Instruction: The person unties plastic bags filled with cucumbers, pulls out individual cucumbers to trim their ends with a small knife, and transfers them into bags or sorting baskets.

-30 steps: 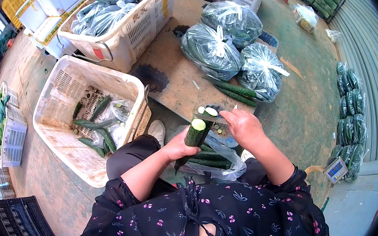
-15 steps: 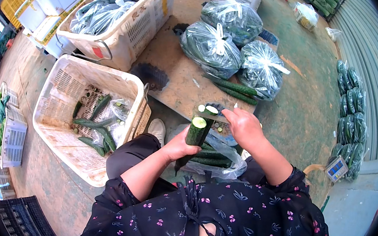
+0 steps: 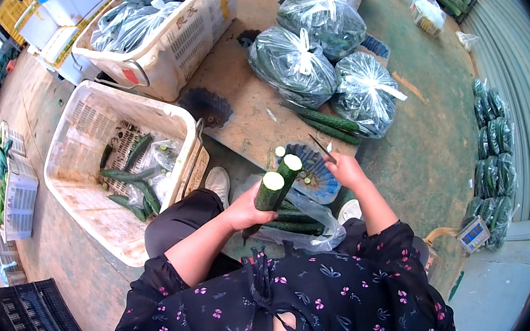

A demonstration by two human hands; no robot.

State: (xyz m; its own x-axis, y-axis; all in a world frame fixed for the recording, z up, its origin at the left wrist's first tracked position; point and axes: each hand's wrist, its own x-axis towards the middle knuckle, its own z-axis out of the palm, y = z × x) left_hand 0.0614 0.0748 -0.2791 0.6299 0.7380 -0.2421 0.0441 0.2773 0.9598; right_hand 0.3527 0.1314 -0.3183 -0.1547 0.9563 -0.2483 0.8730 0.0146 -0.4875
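Note:
My left hand [image 3: 246, 212] is closed around two dark green cucumbers held upright side by side, their pale cut ends facing up. The nearer cucumber [image 3: 268, 196] covers part of the farther cucumber [image 3: 288, 176]. To the right, my right hand [image 3: 346, 172] grips a knife [image 3: 323, 148], its thin blade pointing up and left, apart from the cucumbers. Below the hands, an opened clear plastic bag [image 3: 333, 233] holds several cucumbers [image 3: 297, 225]. A pale round slice [image 3: 280, 151] shows just beyond the cut ends. Small cut pieces lie around a blue ribbed tray [image 3: 325, 184].
A dirty white crate [image 3: 75, 163] on my left contains cucumbers and plastic. Tied bags of cucumbers [image 3: 294, 67] and two loose cucumbers [image 3: 322, 125] rest on a brown board [image 3: 245, 108]. Behind stands another crate [image 3: 180, 45] with bags. A scale display [image 3: 474, 234] is at right.
My right hand has drawn the knife away from the cucumbers, to the right, and its blade now points upward. The farther cucumber's cut top is fully visible.

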